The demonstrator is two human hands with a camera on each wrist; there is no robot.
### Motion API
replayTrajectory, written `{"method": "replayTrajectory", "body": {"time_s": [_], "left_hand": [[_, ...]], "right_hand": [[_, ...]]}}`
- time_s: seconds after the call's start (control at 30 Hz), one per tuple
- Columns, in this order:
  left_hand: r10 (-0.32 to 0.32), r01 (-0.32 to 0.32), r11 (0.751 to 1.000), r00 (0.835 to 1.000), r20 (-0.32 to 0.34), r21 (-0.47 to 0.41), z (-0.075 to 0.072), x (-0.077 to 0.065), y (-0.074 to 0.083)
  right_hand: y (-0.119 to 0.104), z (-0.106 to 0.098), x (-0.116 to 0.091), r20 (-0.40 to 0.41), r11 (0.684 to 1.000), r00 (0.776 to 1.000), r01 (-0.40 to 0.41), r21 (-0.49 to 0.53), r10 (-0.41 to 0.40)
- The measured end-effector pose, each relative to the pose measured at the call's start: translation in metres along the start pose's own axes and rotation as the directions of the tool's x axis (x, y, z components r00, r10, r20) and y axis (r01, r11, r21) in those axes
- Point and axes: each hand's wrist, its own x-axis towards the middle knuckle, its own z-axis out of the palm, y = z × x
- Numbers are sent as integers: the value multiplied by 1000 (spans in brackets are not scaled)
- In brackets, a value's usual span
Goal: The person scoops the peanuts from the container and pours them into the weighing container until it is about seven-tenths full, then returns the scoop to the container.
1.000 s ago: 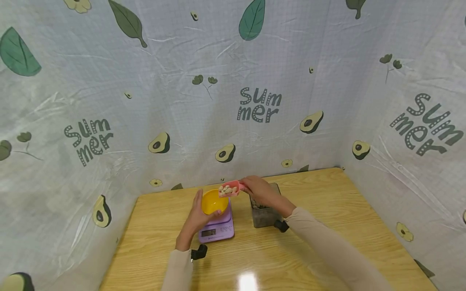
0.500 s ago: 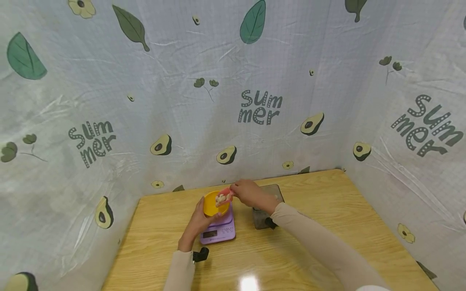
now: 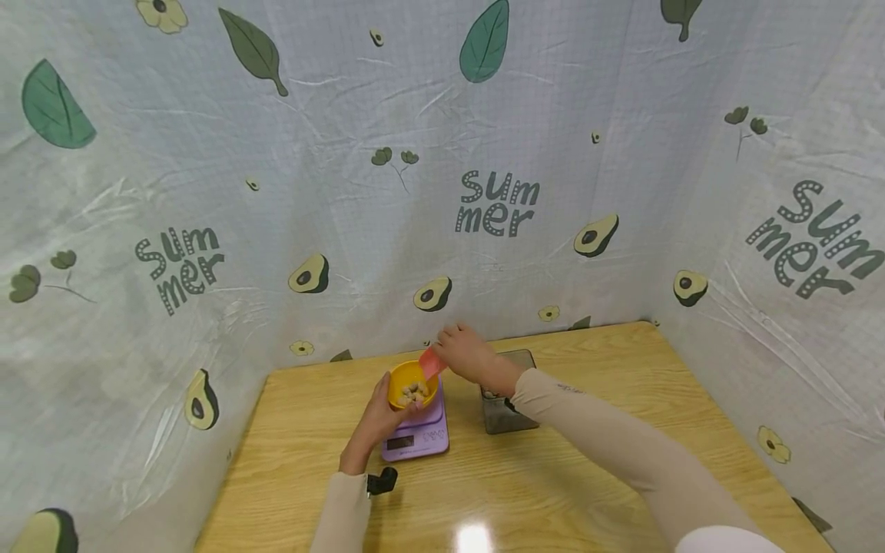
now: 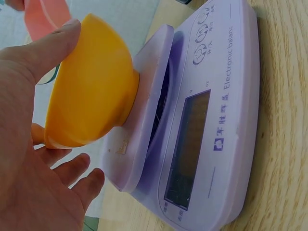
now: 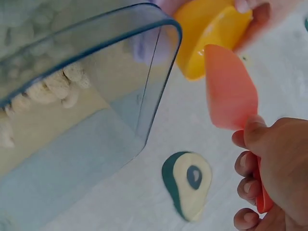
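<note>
My right hand (image 3: 472, 356) grips the handle of a pink scoop (image 3: 432, 363), its fingers curled round it. The scoop is tipped steeply over the yellow bowl (image 3: 404, 374). Several unshelled peanuts (image 3: 413, 394) lie in the bowl, which sits on the platform of a purple kitchen scale (image 3: 429, 443). My left hand (image 3: 377, 418) holds the bowl at its side; in the left wrist view the thumb (image 4: 55, 45) lies at the rim and other fingers reach round below. The bowl's inside is hidden in that view. The right wrist view shows the scoop's underside.
Right of the scale stands a clear plastic box (image 3: 510, 418), partly covered by my right forearm. More peanuts (image 5: 57, 85) lie in it. All rests on a wooden table (image 3: 594, 461) with a printed curtain (image 3: 498, 276) behind and at the sides.
My right hand has moved left from beside the box to above the bowl and tipped the scoop. The peanuts have gone from scoop to bowl. The left hand stays on the bowl.
</note>
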Motion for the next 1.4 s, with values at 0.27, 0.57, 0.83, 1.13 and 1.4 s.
{"method": "replayTrajectory", "body": {"time_s": [0.27,0.57,0.83,1.13,1.4], "left_hand": [[42,-41,999,996,-74,12,-6,-8,8],[96,-99,995,990,-104,-22,-18,-12,38],[147,-161,980,983,-114,-122,-11,-10,59],[228,-234,964,972,-62,-126,14,3,88],[259,-250,956,965,45,-152,45,15,107]], "right_hand": [[18,14,-34,-15,806,983,-141,575,183],[26,24,-72,-43,663,947,-189,725,317],[43,20,-102,-91,636,918,-193,747,385],[73,17,-124,-72,729,925,-245,640,374],[91,9,-139,-96,840,946,-225,494,309]]}}
